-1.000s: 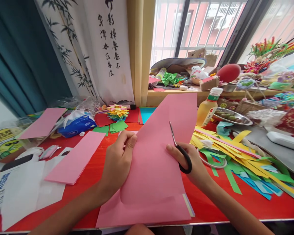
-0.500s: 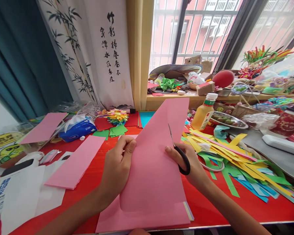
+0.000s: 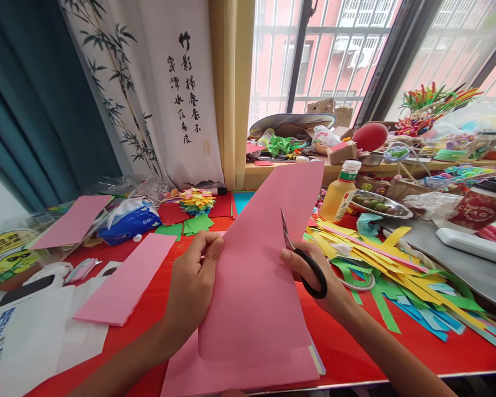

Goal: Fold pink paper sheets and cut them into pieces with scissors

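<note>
A large pink sheet of paper (image 3: 252, 286) is held up in front of me, tilted, with a cut running through its upper part. My left hand (image 3: 196, 278) pinches its left edge between thumb and curled fingers. On the right side, my right hand (image 3: 320, 275) grips black-handled scissors (image 3: 314, 273), whose blades lie in the cut and point up and away. To the right of the cut, a strip of the paper bends aside. Beneath the sheet lies a stack of pink paper (image 3: 240, 377) at the table's front edge, with pale edges showing at its right corner.
Cut pink sheets (image 3: 126, 281) and white paper (image 3: 35, 336) lie left, near a blue tissue pack (image 3: 128, 221). Yellow, green and blue strips (image 3: 392, 270) heap on the right. Behind them stand a juice bottle (image 3: 339, 193) and a metal bowl (image 3: 382, 204). The table (image 3: 343, 353) is red.
The scissors' handles have spread a little wider and the blades show more apart in the cut. The left hand keeps its hold on the paper. The whole view has shifted slightly.
</note>
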A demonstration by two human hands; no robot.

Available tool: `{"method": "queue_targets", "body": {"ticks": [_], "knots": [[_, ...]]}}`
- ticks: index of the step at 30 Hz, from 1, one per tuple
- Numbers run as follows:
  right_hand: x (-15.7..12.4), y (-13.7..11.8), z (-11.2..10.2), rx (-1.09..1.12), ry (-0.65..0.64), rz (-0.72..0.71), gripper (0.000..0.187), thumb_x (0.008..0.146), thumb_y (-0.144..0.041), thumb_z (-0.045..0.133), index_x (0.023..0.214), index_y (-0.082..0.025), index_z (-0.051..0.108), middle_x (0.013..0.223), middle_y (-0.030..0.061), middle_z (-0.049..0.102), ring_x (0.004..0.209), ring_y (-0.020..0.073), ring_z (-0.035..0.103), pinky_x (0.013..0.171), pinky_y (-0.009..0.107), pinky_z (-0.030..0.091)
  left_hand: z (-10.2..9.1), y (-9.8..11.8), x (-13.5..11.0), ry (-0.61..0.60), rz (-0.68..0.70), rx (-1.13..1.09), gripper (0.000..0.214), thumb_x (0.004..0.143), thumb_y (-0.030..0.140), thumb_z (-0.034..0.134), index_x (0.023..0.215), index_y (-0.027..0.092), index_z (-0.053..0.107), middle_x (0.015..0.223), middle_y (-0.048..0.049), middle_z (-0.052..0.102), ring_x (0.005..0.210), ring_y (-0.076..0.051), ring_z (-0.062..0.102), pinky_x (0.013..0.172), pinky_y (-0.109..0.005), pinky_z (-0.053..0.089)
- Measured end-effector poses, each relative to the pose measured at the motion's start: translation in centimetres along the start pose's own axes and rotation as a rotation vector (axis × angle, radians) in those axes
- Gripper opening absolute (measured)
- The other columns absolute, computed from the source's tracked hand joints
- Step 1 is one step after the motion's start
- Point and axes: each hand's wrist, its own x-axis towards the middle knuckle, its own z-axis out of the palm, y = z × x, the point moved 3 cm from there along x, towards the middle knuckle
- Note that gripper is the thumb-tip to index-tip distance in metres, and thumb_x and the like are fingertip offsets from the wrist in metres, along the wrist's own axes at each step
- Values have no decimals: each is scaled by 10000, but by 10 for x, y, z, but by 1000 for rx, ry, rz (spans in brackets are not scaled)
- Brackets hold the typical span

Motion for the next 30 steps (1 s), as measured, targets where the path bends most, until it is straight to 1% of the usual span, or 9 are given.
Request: {"method": "queue_targets", "body": {"ticks": [4,10,12,16,18,19,23,26,30], "knots": [[-1,3,-1,-24,-33,-30,452,701,-524,553,513,-190,313,503,-58,257,458,65,225,435,230,191,-1,2,1,-22,-38,-47,265,820,433,426,739,193,503,618,22,463,535,-100,390,443,-191,304],[3,0,-2,-77,21,-2,477,699,-562,533,514,-192,294,499,-59,227,453,63,212,431,234,179,2,0,4,-147,-53,-98,237,821,405,441,742,192,510,647,24,482,557,-92,401,474,-184,323],[5,1,-4,-51,9,34,474,698,-562,534,522,-192,296,505,-57,228,456,62,222,427,231,174,1,0,8,-255,-56,-126,240,814,402,452,726,187,512,661,23,494,571,-91,423,493,-184,341],[8,11,-3,-15,-79,100,454,708,-551,538,541,-184,330,521,-56,248,461,60,232,425,226,162,4,3,18,-569,-96,-222,200,772,378,520,753,181,545,765,1,559,711,-124,530,613,-212,418],[8,18,0,-42,-124,93,451,704,-549,550,551,-181,341,529,-56,256,471,61,241,431,224,168,8,2,24,-642,-112,-291,202,748,375,552,817,186,574,844,-15,596,790,-149,563,668,-236,443],[8,21,3,-57,-156,87,448,707,-552,547,557,-179,351,528,-56,269,473,63,254,434,223,176,10,1,28,-648,-121,-325,224,737,382,564,848,188,584,874,-23,608,804,-159,572,677,-248,453],[11,29,13,-113,-267,93,448,731,-572,510,567,-175,383,511,-48,336,456,68,314,430,220,201,20,-8,43,-592,-148,-420,328,694,421,602,901,167,598,894,-55,631,776,-187,588,644,-286,475],[17,28,16,-118,-266,80,452,742,-575,494,571,-182,350,519,-50,333,462,70,323,436,222,204,23,-9,50,-562,-164,-449,319,681,409,621,870,152,602,849,-55,636,743,-186,588,621,-286,471],[23,26,16,-99,-255,58,450,758,-569,478,584,-190,307,543,-61,245,469,64,252,444,229,178,23,-4,55,-542,-190,-484,275,675,376,639,827,151,594,818,-44,636,725,-176,588,633,-292,469]]}}
